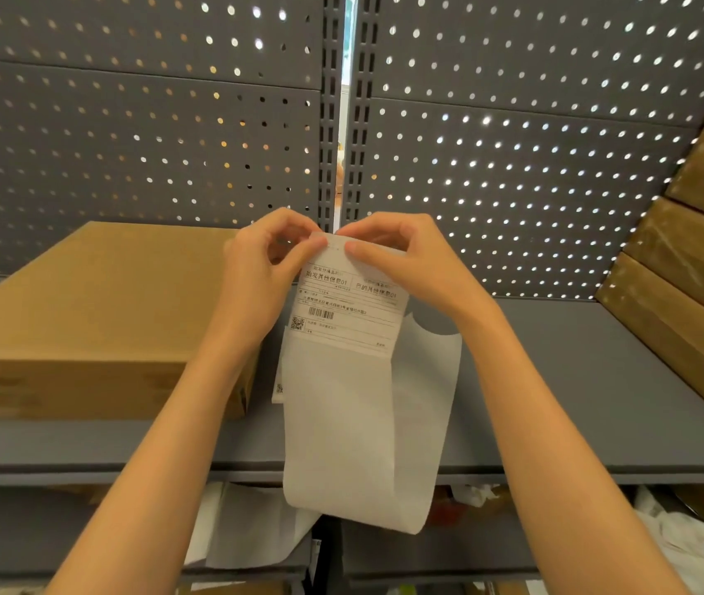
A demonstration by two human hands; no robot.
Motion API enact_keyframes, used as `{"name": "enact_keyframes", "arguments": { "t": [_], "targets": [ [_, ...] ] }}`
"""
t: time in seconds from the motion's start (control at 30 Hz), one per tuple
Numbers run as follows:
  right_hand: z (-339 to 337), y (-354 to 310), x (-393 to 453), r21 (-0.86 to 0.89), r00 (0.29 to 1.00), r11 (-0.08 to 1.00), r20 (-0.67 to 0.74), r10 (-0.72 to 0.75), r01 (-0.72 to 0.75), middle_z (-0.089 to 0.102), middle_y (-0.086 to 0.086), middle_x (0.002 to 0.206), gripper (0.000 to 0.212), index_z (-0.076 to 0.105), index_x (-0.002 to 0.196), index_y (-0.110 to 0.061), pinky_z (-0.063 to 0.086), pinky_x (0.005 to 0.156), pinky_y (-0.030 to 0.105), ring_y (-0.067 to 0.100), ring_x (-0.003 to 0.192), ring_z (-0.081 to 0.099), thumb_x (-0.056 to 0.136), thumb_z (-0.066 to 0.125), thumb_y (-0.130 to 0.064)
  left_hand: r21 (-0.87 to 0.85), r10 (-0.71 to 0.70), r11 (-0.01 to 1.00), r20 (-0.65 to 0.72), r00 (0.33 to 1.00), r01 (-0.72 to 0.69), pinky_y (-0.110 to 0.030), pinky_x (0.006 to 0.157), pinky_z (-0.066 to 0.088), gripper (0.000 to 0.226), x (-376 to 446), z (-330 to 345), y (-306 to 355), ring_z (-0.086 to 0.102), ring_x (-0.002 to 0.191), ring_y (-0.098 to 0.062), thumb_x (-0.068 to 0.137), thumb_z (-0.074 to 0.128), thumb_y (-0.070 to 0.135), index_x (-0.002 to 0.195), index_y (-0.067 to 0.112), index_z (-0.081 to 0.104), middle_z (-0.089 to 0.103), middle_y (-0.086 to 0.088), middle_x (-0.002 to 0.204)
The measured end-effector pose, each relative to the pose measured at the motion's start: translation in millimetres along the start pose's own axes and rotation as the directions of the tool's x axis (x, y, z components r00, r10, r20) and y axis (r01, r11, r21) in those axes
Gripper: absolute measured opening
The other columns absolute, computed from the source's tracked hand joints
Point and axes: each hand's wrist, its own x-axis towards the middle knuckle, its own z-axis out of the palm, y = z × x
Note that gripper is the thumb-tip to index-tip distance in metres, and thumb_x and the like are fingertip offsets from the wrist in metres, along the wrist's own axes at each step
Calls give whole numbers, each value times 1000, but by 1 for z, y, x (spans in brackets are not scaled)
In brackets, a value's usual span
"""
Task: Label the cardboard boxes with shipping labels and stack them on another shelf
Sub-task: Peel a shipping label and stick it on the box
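Note:
A white shipping label (348,313) with black print, a barcode and a QR code hangs upright in front of me above the grey shelf (577,380). My left hand (264,268) pinches its top left corner. My right hand (406,255) pinches the top edge just beside it, thumb on the printed face. A long strip of blank backing paper (363,435) curls down from behind the label past the shelf's front edge. A flat cardboard box (84,319) lies on the shelf to the left, behind my left forearm.
A stack of several cardboard boxes (693,268) leans at the right end of the shelf. Grey pegboard panels (513,165) form the back wall. On the lower shelf lie crumpled white paper and plastic (681,538).

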Motion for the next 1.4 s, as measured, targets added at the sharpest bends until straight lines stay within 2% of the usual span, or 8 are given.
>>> {"name": "enact_keyframes", "arguments": {
  "t": [0.13,0.23,0.47,0.67,0.87,0.97,1.13,1.4],
  "targets": [
    [-1,-1,2,37,999,999,21,34,-35,70,-11,95,27,72,102,-16,48,79,14,1,91,62,97,47,-25,22,-4,1000,-47,999,5,-32,64,53,1,2,-1,-1,62,73,-10,89,62,19,89,18,62,64,9,81],
    [-5,0,3,144,989,981,92,118,-130,71,-6,101,32,72,104,-16,47,73,8,1,92,62,99,42,-26,11,-16,1000,-38,999,16,-36,66,53,2,2,-2,-1,64,76,-14,90,60,18,88,18,60,64,7,84],
    [-5,1,7,75,973,988,199,120,-137,66,-16,108,27,67,117,-22,44,75,6,-9,94,58,98,48,-28,-32,0,999,2,1000,0,-20,67,52,3,1,0,-2,61,77,-1,90,60,13,89,10,61,62,10,83],
    [-5,3,9,82,963,987,244,114,-138,66,-19,101,27,66,117,-19,44,71,5,-11,89,59,98,48,-24,-27,-25,999,7,1000,26,-19,66,51,5,3,0,-5,66,81,-11,89,62,15,90,10,63,67,1,88],
    [-4,2,12,80,961,988,256,107,-131,65,-20,99,27,66,114,-25,44,71,6,-12,88,58,100,43,-27,-1,-21,1000,1,1000,21,-43,67,54,6,5,1,-2,65,76,-26,89,62,19,89,13,63,69,-1,89],
    [-3,1,13,106,963,984,245,114,-143,65,-20,93,25,65,110,-27,44,65,5,-12,81,59,100,42,-30,5,-27,1000,-4,1000,27,-34,65,53,6,7,3,0,65,76,-21,89,62,19,88,13,62,69,2,87],
    [-5,5,18,101,971,989,222,84,-108,63,-16,105,21,60,113,-29,43,77,11,-12,88,57,99,46,-28,-29,-39,999,34,999,40,-14,66,49,3,9,7,1,64,76,0,88,63,13,88,10,64,69,8,85],
    [-10,10,27,38,920,990,374,113,-137,63,-20,107,25,62,112,-34,41,85,16,-6,97,58,101,41,-29,-22,-17,1000,65,998,18,-16,70,50,3,11,8,-6,67,79,-5,87,65,13,86,16,64,58,-5,103]
  ]
}}
